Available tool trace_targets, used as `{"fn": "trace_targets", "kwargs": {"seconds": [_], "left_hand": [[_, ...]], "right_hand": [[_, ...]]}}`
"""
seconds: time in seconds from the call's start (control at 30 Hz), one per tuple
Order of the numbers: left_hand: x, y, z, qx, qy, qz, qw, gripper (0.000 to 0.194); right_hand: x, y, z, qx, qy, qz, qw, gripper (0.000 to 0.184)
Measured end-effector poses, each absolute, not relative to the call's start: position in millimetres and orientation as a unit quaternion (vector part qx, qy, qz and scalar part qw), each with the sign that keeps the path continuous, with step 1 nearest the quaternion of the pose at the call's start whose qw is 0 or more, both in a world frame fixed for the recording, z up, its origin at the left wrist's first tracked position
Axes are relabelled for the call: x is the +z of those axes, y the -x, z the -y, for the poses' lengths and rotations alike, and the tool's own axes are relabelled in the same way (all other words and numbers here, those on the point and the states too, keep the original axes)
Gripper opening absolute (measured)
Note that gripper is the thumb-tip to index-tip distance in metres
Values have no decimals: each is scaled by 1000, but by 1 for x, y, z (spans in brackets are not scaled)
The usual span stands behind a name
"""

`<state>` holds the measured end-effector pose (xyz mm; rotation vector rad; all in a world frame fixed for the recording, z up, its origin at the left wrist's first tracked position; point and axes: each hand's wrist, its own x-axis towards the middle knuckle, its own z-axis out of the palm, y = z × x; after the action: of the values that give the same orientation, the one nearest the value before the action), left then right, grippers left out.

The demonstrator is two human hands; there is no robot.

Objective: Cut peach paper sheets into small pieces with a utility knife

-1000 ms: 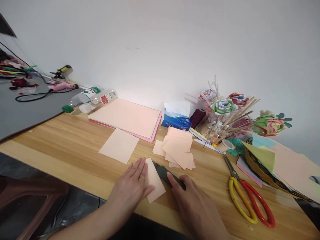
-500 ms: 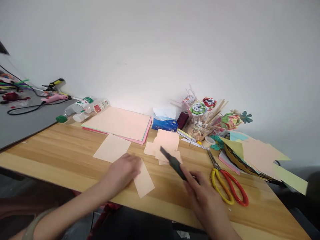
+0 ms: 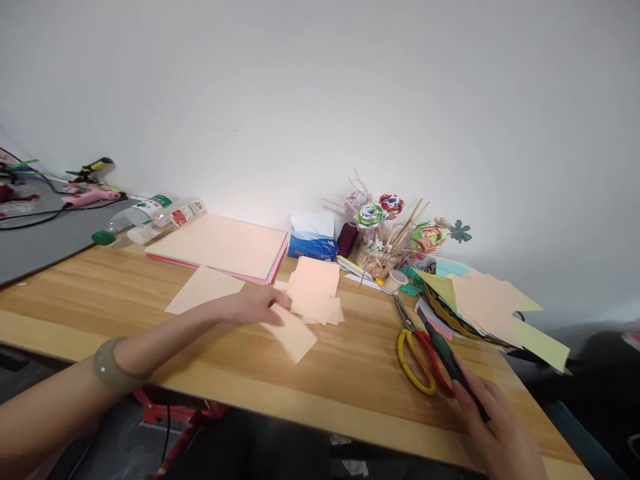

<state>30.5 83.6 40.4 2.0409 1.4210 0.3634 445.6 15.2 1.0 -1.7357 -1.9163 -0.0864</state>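
Observation:
My left hand [image 3: 260,305] pinches the corner of a small pale peach paper rectangle [image 3: 295,338], just above the wooden table. Beyond it lies a loose pile of peach paper pieces [image 3: 315,287]. A larger peach sheet [image 3: 203,290] lies flat, partly covered by my left forearm. On the right, my right hand [image 3: 493,420] is closed around a dark green utility knife [image 3: 453,360], its blade end pointing away from me. The knife passes over the red handle of the scissors [image 3: 413,353], whose other handle is yellow.
A stack of coloured paper [image 3: 220,243] lies at the back left, near plastic bottles [image 3: 145,212]. A blue tissue pack [image 3: 313,239] and paper flowers [image 3: 375,215] stand by the wall. More paper sheets [image 3: 493,300] overhang the right side. A pink glue gun [image 3: 93,196] lies far left.
My right hand has carried the utility knife rightward, over the scissors. My left hand has moved the small paper rectangle towards the pile. The view has shifted slightly.

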Motion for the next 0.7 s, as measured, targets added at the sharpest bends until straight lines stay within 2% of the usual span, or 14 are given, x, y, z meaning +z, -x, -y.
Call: {"fn": "trace_targets", "kwargs": {"seconds": [0.1, 0.2, 0.37, 0.47, 0.57, 0.7], "left_hand": [[40, -48, -102, 218, -740, -577, 267, 36], [40, -51, -114, 304, -695, -626, 179, 50], [43, -3, -99, 363, -645, -668, 73, 45], [35, 25, -66, 325, -638, -697, 42, 42], [14, 35, -33, 194, -673, -714, -14, 50], [-14, 35, -7, 122, -730, -670, -56, 48]], "right_hand": [[-1, -447, -27, -41, 665, 701, 255, 55], [-1, -444, -36, -63, 679, 700, 213, 55], [-5, -437, -46, -145, 677, 707, 141, 51], [-5, -430, -52, -195, 658, 719, 107, 49], [1, -420, -57, -252, 639, 722, 77, 46], [10, -407, -55, -295, 631, 708, 117, 49]]}}
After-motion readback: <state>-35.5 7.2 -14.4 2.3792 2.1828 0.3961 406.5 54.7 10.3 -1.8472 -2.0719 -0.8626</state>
